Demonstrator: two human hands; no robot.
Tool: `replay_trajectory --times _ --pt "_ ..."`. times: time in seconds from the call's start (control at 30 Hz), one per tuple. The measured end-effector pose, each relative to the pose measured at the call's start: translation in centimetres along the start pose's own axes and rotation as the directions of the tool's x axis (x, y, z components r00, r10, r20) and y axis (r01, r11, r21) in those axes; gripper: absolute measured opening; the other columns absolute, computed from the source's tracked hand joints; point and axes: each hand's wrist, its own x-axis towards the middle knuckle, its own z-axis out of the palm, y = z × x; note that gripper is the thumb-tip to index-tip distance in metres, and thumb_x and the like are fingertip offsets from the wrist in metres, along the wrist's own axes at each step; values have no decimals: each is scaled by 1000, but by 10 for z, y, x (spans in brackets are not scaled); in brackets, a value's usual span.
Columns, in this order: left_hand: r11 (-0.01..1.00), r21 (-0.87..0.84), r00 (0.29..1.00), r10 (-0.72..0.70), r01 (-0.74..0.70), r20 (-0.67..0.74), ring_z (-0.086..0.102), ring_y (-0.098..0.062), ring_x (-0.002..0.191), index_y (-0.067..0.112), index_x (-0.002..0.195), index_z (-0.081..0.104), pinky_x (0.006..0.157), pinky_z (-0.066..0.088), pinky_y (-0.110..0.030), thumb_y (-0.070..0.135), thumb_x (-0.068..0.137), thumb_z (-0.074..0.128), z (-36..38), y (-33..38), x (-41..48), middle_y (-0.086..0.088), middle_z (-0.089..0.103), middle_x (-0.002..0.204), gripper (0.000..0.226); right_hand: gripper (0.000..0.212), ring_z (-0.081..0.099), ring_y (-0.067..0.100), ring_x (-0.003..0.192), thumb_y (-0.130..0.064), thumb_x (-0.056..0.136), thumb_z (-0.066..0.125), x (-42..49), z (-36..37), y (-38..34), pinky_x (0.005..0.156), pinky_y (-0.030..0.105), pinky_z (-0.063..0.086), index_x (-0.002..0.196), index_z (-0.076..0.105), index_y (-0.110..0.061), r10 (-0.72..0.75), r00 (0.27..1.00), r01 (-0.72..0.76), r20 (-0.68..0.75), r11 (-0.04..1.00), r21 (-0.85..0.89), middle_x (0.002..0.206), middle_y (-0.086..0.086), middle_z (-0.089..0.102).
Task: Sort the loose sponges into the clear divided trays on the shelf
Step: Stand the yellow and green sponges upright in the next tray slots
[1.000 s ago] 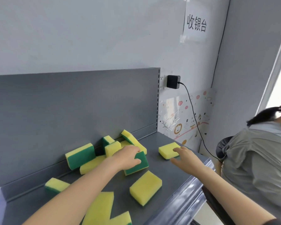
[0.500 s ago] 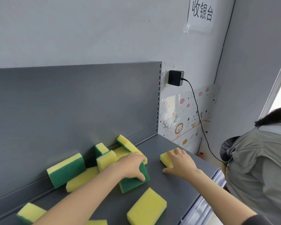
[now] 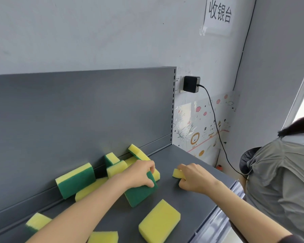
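Several yellow-and-green sponges lie loose on the grey shelf (image 3: 186, 199). My left hand (image 3: 139, 174) grips a sponge lying green side up (image 3: 139, 192) in the middle of the shelf. My right hand (image 3: 195, 178) curls round a small yellow sponge (image 3: 177, 173) to the right; most of that sponge is hidden under my fingers. A yellow sponge (image 3: 159, 220) lies flat at the front. Another sponge (image 3: 75, 179) leans on the back panel at the left. No clear divided tray shows in this view.
More sponges are piled against the back panel (image 3: 77, 111) behind my left hand. A person in a grey top (image 3: 279, 176) bends over right beside the shelf's right end. A black charger (image 3: 191, 84) with a cable hangs on the wall.
My right hand has closed over the small yellow sponge it was reaching for. My left hand has tightened on the green-topped sponge. The camera has moved closer and to the right.
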Motion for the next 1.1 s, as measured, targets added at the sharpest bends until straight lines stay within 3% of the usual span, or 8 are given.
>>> replay_trajectory --times 0.1,0.2,0.33,0.53,0.63,0.77,0.9,1.1 --pt "997 -79 999 -22 18 -50 48 -19 81 24 93 48 69 42 -31 22 75 71 -6 -1 -7 -6 56 98 29 29 47 28 67 -20 84 42 -11 2 -4 51 32 30 109 49 -7 -23 996 29 -85 998 64 75 8 51" --pt "993 -114 994 -27 15 -107 55 -22 98 21 98 53 77 47 -32 23 76 70 -12 -2 -17 2 54 104 28 30 53 28 73 -23 91 39 -22 0 -10 59 34 38 117 47 -12 -45 986 60 -161 994 90 84 8 58" --pt "992 -126 983 -37 14 -179 50 -14 87 17 104 56 61 39 -21 24 79 70 -19 1 -35 7 48 93 30 31 61 29 88 -25 95 38 -34 -7 -16 74 36 49 121 48 -12 -58 962 99 -268 985 142 105 9 64" --pt "986 -167 916 -78 12 -393 43 -3 69 23 94 54 57 33 -19 25 80 69 -33 8 -74 14 47 77 21 28 60 24 80 -22 93 45 -49 -28 -36 67 32 47 117 55 -12 -56 897 191 -438 944 271 95 7 66" --pt "982 -184 877 -118 35 -465 45 -6 69 26 89 54 58 35 -21 26 80 70 -40 8 -101 10 52 76 18 30 59 21 78 -25 93 47 -55 -38 -55 66 32 46 121 55 -18 -37 869 226 -493 916 331 94 4 68" --pt "970 -233 810 -196 76 -553 48 -13 73 24 83 56 60 35 -20 23 78 71 -49 2 -141 0 58 80 16 32 58 19 83 -31 94 48 -63 -43 -85 69 30 44 123 55 -19 -58 851 303 -521 866 398 94 2 68" --pt "957 -262 771 -260 125 -581 48 -5 71 27 77 54 58 35 -18 20 80 70 -56 -9 -185 7 57 78 18 33 55 19 77 -28 93 51 -69 -47 -119 70 31 43 123 55 -15 -119 857 409 -502 750 520 87 7 66" --pt "939 -267 706 -340 218 -621 60 -23 87 29 75 54 67 42 -21 16 78 71 -73 -32 -243 -6 66 92 22 24 59 30 75 -22 94 50 -73 -53 -166 71 42 50 117 55 -17 -252 850 506 -463 637 582 80 6 62"
